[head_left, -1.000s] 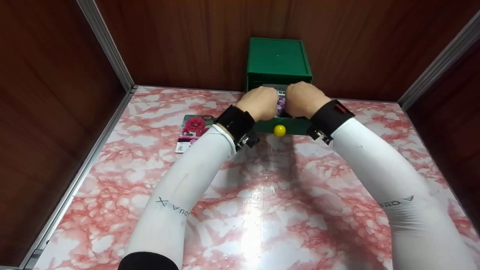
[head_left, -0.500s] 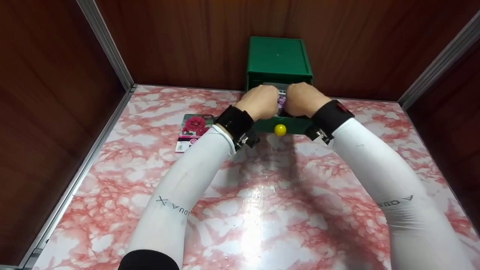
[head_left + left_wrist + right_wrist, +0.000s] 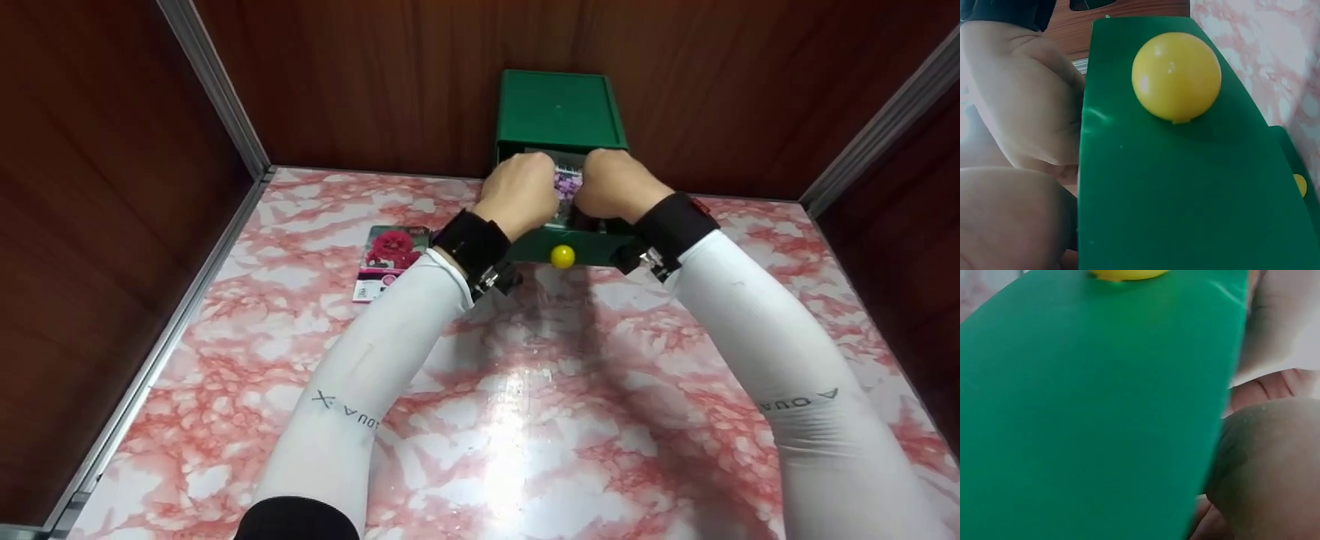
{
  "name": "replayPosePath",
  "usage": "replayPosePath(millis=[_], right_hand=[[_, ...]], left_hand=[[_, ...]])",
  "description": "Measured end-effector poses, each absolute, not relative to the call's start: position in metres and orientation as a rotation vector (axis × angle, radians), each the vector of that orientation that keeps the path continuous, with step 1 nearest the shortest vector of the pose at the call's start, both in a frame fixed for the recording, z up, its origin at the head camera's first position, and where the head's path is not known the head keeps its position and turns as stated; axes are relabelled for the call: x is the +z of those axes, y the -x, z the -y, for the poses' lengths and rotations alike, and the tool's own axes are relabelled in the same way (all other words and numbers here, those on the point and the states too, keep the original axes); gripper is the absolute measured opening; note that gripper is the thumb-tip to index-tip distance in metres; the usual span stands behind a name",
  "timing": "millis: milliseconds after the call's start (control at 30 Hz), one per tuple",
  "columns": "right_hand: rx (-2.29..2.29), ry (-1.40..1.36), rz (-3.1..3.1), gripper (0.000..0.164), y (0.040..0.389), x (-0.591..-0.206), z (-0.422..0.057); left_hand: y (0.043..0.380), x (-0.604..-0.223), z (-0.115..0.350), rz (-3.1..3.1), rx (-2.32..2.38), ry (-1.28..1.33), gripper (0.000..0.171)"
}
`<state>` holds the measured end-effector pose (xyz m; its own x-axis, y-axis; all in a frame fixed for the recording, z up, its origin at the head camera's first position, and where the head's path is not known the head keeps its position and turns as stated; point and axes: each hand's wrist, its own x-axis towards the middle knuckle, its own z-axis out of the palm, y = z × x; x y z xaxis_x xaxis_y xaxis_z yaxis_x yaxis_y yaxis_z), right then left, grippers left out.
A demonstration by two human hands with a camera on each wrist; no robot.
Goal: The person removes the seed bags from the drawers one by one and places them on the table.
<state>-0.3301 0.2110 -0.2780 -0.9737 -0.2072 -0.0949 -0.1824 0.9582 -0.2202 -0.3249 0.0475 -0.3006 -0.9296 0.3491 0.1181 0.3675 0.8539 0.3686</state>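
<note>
Both hands are above a pulled-out green drawer [image 3: 592,247] with a round yellow knob [image 3: 562,256]. Between them shows a flower packet [image 3: 568,184] with purple blooms. My left hand [image 3: 520,193] grips its left side, and my right hand [image 3: 621,185] holds the right side. Curled knuckles face up, while the fingertips are hidden behind the drawer front. In the left wrist view, that front [image 3: 1145,180] stands between the camera and both hands. Blurred green plastic [image 3: 1084,410] fills most of the right wrist view.
The drawer belongs to a green cabinet [image 3: 559,109] against the brown back wall [image 3: 375,90]. Another packet, with a red flower [image 3: 391,251], lies on the marbled table [image 3: 465,405] beside my left wrist. A second yellow knob [image 3: 1300,185] shows lower on the cabinet.
Both hands have risen a little with the purple-flower packet, and more of it shows. My right hand has also shifted slightly right. The red-flower packet stays in place.
</note>
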Motion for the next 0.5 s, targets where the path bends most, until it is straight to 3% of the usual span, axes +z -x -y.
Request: replayPosePath(millis=[133,333,500], right_hand=[[-0.427,0.194,-2.982,0.028,0.329,-0.27,-0.217],[-0.608,0.144,-2.961,0.044,0.325,-0.264,-0.226],[-0.782,0.106,-2.927,0.023,0.317,-0.263,-0.228]], left_hand=[[0.326,-0.297,-0.044,2.953,-0.715,0.515,0.027],[0.328,-0.296,-0.031,2.893,-0.904,0.48,0.03],[0.327,-0.297,-0.017,2.84,-1.007,0.47,0.048]])
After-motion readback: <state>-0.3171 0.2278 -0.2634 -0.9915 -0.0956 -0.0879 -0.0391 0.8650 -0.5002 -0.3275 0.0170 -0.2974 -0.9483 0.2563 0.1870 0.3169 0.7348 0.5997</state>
